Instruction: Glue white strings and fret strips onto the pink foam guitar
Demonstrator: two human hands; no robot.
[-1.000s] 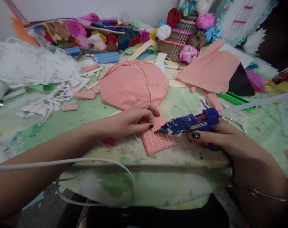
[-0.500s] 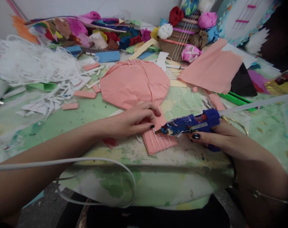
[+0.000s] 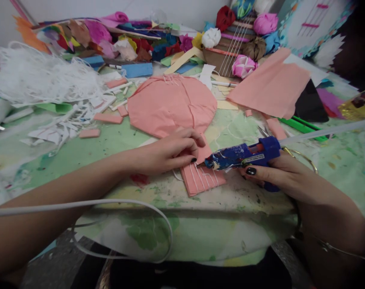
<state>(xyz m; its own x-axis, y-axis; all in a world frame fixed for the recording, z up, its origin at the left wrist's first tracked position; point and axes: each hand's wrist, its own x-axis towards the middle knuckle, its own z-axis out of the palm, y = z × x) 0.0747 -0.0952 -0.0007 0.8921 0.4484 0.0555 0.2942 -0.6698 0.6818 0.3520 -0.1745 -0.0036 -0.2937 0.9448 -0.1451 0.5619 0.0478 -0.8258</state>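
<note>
Pink piece [image 3: 170, 102] lies flat near the table's front edge: a rounded, paper-covered body with creases across it, narrowing to a flat strip [image 3: 190, 182] that points toward the person. White strings [image 3: 204, 181] run along the strip in near-parallel lines, some bent at an angle.

Step in hand, as judged: gluing string to the strip. A next move would call for a steady nozzle, clear of the fingertips.

Left hand [image 3: 182, 150] rests on the strip, fingers curled, thumb close to the string ends; cannot tell whether it pinches one. Right hand [image 3: 275, 172] is wrapped around the blue glue gun [image 3: 230, 156], its scuffed, glue-smeared barrel aimed at the strip, tip by the left thumb. A long translucent glue stick [image 3: 327, 131] projects from the rear.

Farther out: stiff pink offcuts [image 3: 108, 118] at left, a springy-looking white cord heap [image 3: 47, 76] behind them; at right, a thin, soft-looking pink sheet [image 3: 269, 86]. Beneath all, a paint-stained green tablecloth [image 3: 245, 196].
</note>
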